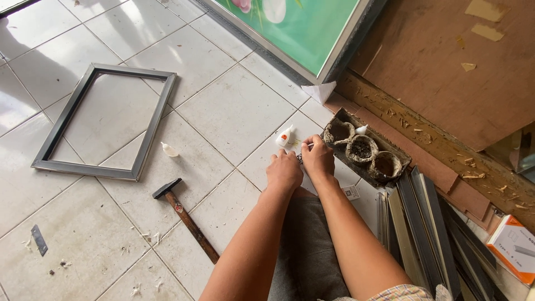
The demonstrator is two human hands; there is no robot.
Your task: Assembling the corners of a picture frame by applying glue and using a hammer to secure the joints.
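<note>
My left hand [283,171] and my right hand [317,158] are held close together above my knee, fingers pinched around a small dark metal piece [300,158] between them. I cannot tell exactly what the piece is. A small white glue bottle [285,136] lies on the tile just beyond my hands. To the right of my right hand sits a dark tray [341,115] with three dirty round cups [361,149] in it.
An empty grey metal frame [103,120] lies on the white tiles at left. A hammer [185,218] lies near my left arm. Frame mouldings [419,223] are stacked at right beside an orange-and-white box [514,246]. A green framed picture [295,33] and brown board [457,61] lean at top.
</note>
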